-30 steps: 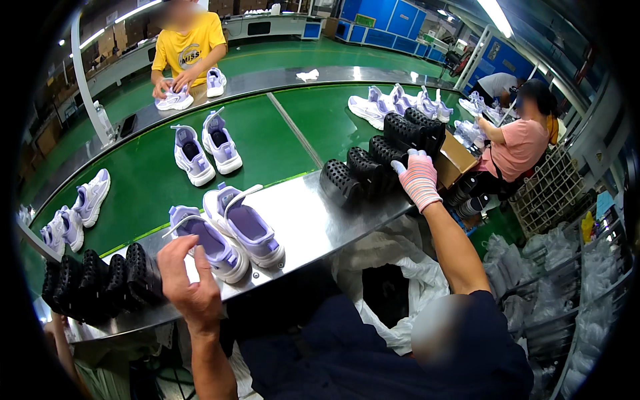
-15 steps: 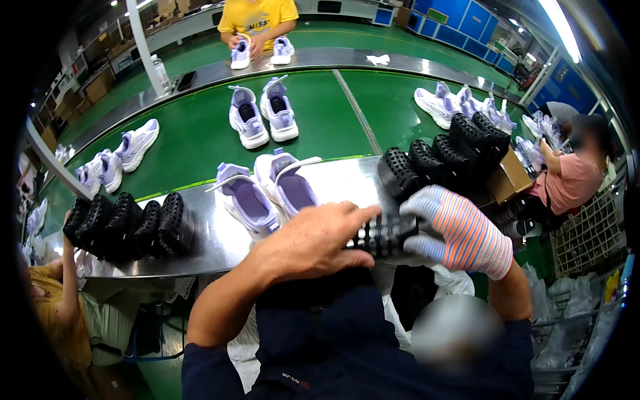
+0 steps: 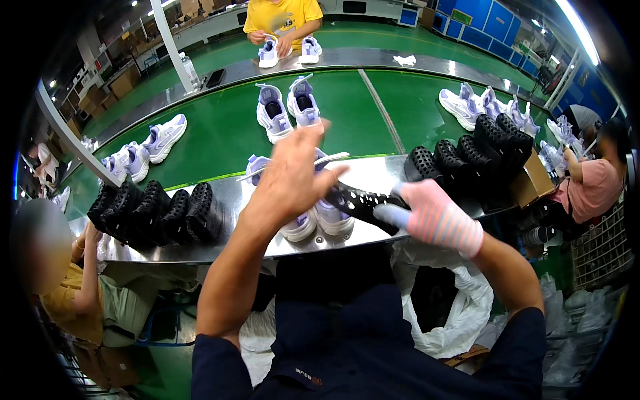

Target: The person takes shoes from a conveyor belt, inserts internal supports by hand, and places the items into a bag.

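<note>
i have both hands up over the steel tabletop (image 3: 200, 257), working one black perforated shoe last (image 3: 360, 200) between them. my right hand (image 3: 433, 217), in a striped knit glove, has its fingers clamped on the near end of the last. my bare left hand (image 3: 293, 177) lies over its far end with the fingers half spread, thumb and forefinger pinching there, though the exact contact is hidden behind the palm.

the last looks like hard moulded plastic: stiff, fairly light, smooth enough to slip in a bare hand, not fragile. i judge the safest hold is around the narrow waist or the heel block, where the holes give some bite.

under my hands sits one pair of lilac-and-white sneakers (image 3: 320, 220) on the tabletop, partly covered. i count five black lasts in the row at my left (image 3: 157, 210) and about five more stacked at the right (image 3: 477, 150) beside a cardboard box (image 3: 533, 183); the pile makes an exact count hard. on the green conveyor belt (image 3: 220, 133) one further pair (image 3: 287, 110) rides mid-belt, with about four shoes at the left edge (image 3: 143, 150) and a cluster at the far right (image 3: 483, 107). a person in yellow (image 3: 280, 13) handles another pair across the belt.
</note>
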### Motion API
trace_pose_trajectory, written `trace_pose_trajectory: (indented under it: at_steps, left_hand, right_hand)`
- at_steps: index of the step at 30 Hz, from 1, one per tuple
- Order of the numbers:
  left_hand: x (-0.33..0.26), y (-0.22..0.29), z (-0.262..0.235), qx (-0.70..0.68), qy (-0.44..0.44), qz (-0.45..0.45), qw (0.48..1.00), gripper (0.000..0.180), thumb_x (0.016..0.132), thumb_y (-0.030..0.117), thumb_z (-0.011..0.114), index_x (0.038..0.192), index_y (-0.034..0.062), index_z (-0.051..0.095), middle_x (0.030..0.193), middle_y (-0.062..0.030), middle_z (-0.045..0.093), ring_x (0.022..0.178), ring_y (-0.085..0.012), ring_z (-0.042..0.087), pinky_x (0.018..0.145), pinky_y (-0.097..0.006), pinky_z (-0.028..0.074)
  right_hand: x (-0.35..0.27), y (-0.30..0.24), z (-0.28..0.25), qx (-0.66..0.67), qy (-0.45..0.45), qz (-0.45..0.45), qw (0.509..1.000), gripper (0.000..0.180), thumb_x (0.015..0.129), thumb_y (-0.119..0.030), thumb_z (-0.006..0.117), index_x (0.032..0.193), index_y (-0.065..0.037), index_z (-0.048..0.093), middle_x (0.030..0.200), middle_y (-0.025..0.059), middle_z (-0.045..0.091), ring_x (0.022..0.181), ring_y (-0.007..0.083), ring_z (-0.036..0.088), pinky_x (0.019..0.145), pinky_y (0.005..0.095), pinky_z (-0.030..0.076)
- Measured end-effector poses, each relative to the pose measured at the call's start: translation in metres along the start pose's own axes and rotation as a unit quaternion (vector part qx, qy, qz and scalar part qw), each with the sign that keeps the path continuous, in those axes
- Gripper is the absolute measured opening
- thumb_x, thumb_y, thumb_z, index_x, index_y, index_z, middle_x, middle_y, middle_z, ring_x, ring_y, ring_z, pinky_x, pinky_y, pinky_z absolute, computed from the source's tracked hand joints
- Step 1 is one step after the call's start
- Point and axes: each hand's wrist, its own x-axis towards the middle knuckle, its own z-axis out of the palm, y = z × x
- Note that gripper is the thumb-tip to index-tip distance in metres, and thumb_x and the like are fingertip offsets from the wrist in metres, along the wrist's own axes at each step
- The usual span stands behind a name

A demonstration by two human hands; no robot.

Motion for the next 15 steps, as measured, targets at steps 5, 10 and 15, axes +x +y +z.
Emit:
trace_pose_trajectory:
  at_steps: [5,10,15]
  left_hand:
    - [0.042,-0.035,0.036,0.072,-0.254,-0.234,0.936,0.078,0.09,0.027,0.076,0.154,-0.0005,0.04,0.132,-0.0283,0.065,0.125,-0.0434,0.062,0.108,-0.048,0.049]
    - [0.057,-0.048,0.065,-0.021,-0.249,-0.065,0.966,0.058,0.091,0.011,0.068,0.143,-0.0016,0.047,0.127,-0.0311,0.066,0.123,-0.0435,0.063,0.105,-0.047,0.05]
    - [0.06,-0.036,0.092,-0.08,-0.21,-0.091,0.97,0.047,0.089,-0.004,0.055,0.135,-0.0021,0.049,0.115,-0.0352,0.068,0.113,-0.0485,0.066,0.097,-0.052,0.052]
  right_hand:
    - [0.064,-0.009,-0.001,-0.048,-0.056,0.034,0.997,0.052,0.089,-0.049,0.072,0.096,0.003,0.076,0.08,0.0248,0.072,0.075,0.0356,0.072,0.073,0.042,0.057]
    - [0.083,-0.012,-0.024,-0.117,-0.111,0.001,0.987,0.055,0.085,-0.051,0.074,0.084,0.005,0.074,0.064,0.0159,0.065,0.06,0.0267,0.064,0.062,0.0397,0.054]
    - [0.095,0.007,-0.013,-0.149,-0.051,0.053,0.986,0.047,0.081,-0.043,0.072,0.081,0.003,0.076,0.069,0.024,0.068,0.068,0.0372,0.071,0.069,0.0434,0.057]
